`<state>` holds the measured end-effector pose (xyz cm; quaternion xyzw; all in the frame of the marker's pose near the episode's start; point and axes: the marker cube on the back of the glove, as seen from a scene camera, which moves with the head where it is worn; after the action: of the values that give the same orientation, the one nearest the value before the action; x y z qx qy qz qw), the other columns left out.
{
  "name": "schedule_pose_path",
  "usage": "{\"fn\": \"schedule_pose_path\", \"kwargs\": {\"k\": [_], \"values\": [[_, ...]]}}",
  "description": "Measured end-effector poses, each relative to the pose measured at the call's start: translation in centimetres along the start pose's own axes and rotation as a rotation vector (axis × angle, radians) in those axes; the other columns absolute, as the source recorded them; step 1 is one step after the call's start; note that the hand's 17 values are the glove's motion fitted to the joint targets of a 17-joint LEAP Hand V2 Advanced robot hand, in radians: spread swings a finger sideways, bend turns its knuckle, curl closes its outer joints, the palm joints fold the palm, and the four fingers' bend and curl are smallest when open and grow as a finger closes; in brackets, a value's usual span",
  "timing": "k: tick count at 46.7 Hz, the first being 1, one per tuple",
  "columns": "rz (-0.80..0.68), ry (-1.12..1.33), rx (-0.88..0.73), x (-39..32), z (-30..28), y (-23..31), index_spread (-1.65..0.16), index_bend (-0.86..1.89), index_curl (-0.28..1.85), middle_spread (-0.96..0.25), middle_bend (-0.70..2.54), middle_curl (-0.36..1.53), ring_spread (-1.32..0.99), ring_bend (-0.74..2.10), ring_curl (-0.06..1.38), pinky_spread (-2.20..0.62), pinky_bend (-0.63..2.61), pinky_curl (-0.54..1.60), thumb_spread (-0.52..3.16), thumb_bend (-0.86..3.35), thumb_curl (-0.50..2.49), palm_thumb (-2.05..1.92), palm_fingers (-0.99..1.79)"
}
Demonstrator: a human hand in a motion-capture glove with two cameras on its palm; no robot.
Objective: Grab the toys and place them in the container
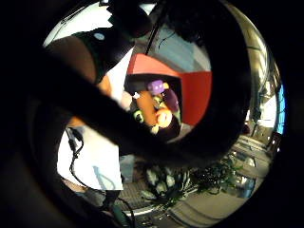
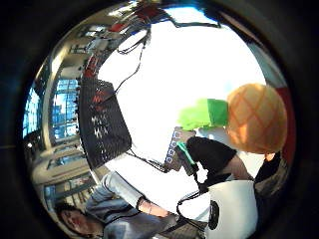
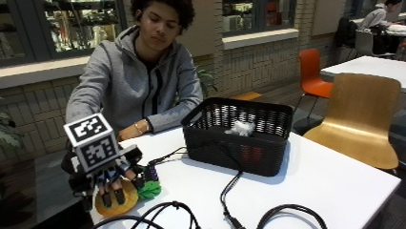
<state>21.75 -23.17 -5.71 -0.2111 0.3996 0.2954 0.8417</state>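
Currently on the pick step: gloved right hand (image 3: 113, 183) has fingers curled over the plush pineapple (image 3: 120, 200), which sits on the table (image 3: 329, 181) well apart from the black basket (image 3: 238, 136); next move, likely, lift and carry it into that basket.

We see a white tabletop (image 3: 329, 176) carrying a black mesh basket (image 3: 238, 138) toward its far side, with a small white toy (image 3: 241, 127) showing inside. Black cables (image 3: 228, 191) trail from the basket across the near part. At the near corner lies an orange plush pineapple (image 3: 117, 202) with green leaves (image 3: 149, 190), and a purple toy (image 3: 151, 172) sits just beside it
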Motion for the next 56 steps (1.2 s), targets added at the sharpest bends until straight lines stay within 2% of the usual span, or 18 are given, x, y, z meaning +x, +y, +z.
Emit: {"fn": "schedule_pose_path", "kwargs": {"k": [6,10,12,16,17,18,20,33,41,49,52,56], "values": [[0.065,-0.042,-0.048,0.9,3.2,-0.9,-0.31,0.12,0.37,0.02,0.13,0.46,-0.10,0.14,0.41,0.07,1.03,0.38,1.36,-0.03,0.37,0.20,-0.18],[0.091,-0.074,0.020,1.1,4.4,-1.6,-0.32,0.17,0.37,0.02,0.12,0.43,-0.09,0.12,0.38,0.06,1.10,0.40,1.33,-0.02,0.36,0.18,-0.14],[0.101,-0.083,0.074,1.1,4.6,-1.9,-0.33,0.23,0.39,0.02,0.14,0.42,-0.09,0.16,0.38,0.05,1.13,0.40,1.34,-0.01,0.36,0.20,0.02],[0.110,-0.069,0.130,0.8,4.8,-2.1,-0.32,0.34,0.38,-0.03,0.29,0.46,-0.17,0.43,0.41,-0.09,0.94,0.32,1.39,0.07,0.39,0.34,0.63],[0.110,-0.063,0.142,0.7,4.9,-2.1,-0.32,0.33,0.38,-0.03,0.26,0.44,-0.18,0.39,0.38,-0.09,0.93,0.31,1.38,0.07,0.39,0.34,0.54],[0.110,-0.057,0.155,0.6,4.9,-2.1,-0.31,0.34,0.41,-0.05,0.32,0.48,-0.20,0.51,0.45,-0.14,0.92,0.33,1.40,0.09,0.40,0.38,0.69],[0.111,-0.048,0.180,0.4,4.9,-2.2,-0.31,0.35,0.42,-0.07,0.35,0.50,-0.24,0.59,0.48,-0.19,0.89,0.32,1.42,0.11,0.41,0.42,0.77],[0.103,-0.040,0.235,-0.5,4.0,-2.1,-0.28,0.32,0.55,-0.18,0.44,0.63,-0.35,0.85,0.65,-0.34,0.99,0.41,1.42,0.19,0.48,0.61,0.78],[-0.048,-0.149,0.269,-4.9,-2.4,-2.4,-0.27,0.35,0.62,-0.22,0.47,0.71,-0.39,0.89,0.69,-0.37,1.03,0.45,1.20,0.17,0.58,0.71,0.72],[-0.189,-0.151,0.433,-16.4,-8.4,-1.8,-0.28,0.43,0.72,-0.26,0.51,0.78,-0.43,0.90,0.71,-0.38,1.05,0.47,1.01,0.14,0.66,0.76,0.70],[-0.309,-0.110,0.475,-21.0,-10.0,-2.2,-0.27,0.46,0.76,-0.27,0.52,0.81,-0.44,0.91,0.72,-0.38,1.06,0.47,0.94,0.13,0.69,0.77,0.69],[-0.472,-0.073,0.431,-27.0,-10.9,-2.0,-0.27,0.48,0.81,-0.28,0.54,0.85,-0.45,0.92,0.74,-0.39,1.08,0.48,0.87,0.12,0.72,0.78,0.67]]}}
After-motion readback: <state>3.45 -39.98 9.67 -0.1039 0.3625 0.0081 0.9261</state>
